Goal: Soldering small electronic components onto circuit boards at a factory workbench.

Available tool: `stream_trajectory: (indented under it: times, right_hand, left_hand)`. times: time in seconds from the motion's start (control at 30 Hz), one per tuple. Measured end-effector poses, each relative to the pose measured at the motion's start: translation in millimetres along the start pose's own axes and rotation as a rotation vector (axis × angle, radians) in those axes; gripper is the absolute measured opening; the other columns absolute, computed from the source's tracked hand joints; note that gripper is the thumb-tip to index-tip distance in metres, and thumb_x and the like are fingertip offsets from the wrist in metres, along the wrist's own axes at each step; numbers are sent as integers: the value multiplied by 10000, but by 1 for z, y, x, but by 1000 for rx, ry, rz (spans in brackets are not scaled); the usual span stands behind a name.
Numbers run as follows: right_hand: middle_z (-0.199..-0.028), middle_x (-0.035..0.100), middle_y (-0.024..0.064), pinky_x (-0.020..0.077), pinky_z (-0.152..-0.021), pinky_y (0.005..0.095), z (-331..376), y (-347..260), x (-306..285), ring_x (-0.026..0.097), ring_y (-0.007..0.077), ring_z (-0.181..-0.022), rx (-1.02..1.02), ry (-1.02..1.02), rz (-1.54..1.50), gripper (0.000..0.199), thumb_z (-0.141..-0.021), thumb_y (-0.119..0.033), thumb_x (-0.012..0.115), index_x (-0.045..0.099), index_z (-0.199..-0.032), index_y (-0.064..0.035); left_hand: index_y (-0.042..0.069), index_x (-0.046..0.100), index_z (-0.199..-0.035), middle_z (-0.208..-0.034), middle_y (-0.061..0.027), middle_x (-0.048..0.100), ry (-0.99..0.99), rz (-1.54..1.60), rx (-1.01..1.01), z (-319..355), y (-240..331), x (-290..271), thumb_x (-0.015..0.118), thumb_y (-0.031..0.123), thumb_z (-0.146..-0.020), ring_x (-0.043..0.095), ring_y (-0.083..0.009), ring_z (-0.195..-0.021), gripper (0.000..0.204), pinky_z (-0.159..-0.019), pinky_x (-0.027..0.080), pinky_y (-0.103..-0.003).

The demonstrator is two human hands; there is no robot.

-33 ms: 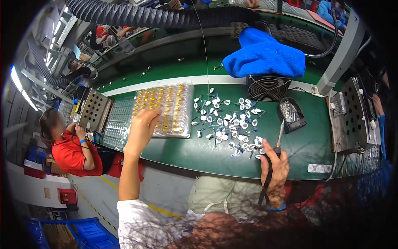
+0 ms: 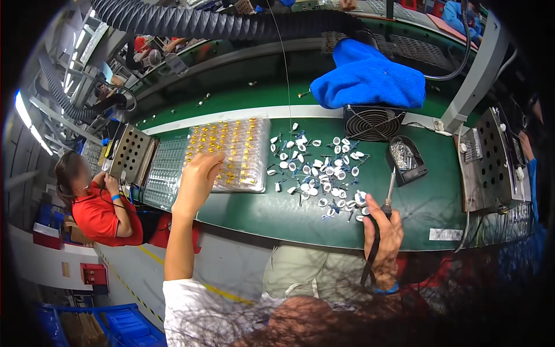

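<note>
My left hand (image 2: 198, 178) reaches out over the near left corner of a clear plastic tray (image 2: 245, 128) filled with small yellow parts; its fingers are spread and touch the tray. My right hand (image 2: 386, 230) grips a soldering iron (image 2: 389, 191) by its handle, tip pointing away, with a black cable running down along my wrist. Just left of that hand, several small white parts with blue wires (image 2: 317, 172) lie scattered on the green table (image 2: 272, 211).
A black stand (image 2: 406, 157) and a small fan (image 2: 370, 122) sit behind the iron, with a blue cloth (image 2: 370, 78) beyond. An empty clear tray (image 2: 163, 172) and perforated metal plates (image 2: 132, 153) (image 2: 491, 156) flank the work area. A person in red (image 2: 98, 211) sits at left.
</note>
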State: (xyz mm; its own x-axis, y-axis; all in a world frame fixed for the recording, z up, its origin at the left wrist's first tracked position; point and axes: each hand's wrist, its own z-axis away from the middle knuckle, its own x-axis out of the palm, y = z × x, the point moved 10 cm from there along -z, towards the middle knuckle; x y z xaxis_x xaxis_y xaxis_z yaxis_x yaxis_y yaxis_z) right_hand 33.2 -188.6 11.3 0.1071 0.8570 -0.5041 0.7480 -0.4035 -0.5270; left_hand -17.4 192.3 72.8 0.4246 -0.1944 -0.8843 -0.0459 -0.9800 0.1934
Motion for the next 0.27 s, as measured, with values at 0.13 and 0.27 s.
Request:
stream_trajectory:
  times: [0.13, 0.27]
  right_hand:
    - [-1275, 730, 137, 526, -810, 412, 0, -1, -1, 624, 320, -868, 1, -20, -6, 370, -882, 20, 737, 641, -1239, 4]
    - [-1284, 725, 143, 524, -817, 408, 2, 2, -6, 623, 324, -869, 42, -21, -32, 385, -881, 30, 734, 639, -1253, -2]
  left_hand:
    - [-1, 725, -1054, -962, -163, 732, -71, -175, 20, 0, -7, 10, 735, -16, -850, 686, -355, -886, 205, -794, 550, -416]
    - [36, 738, -1125, -1036, -164, 745, -14, 146, -44, -16, -5, -2, 743, 56, -869, 719, -294, -991, 257, -867, 565, -412]
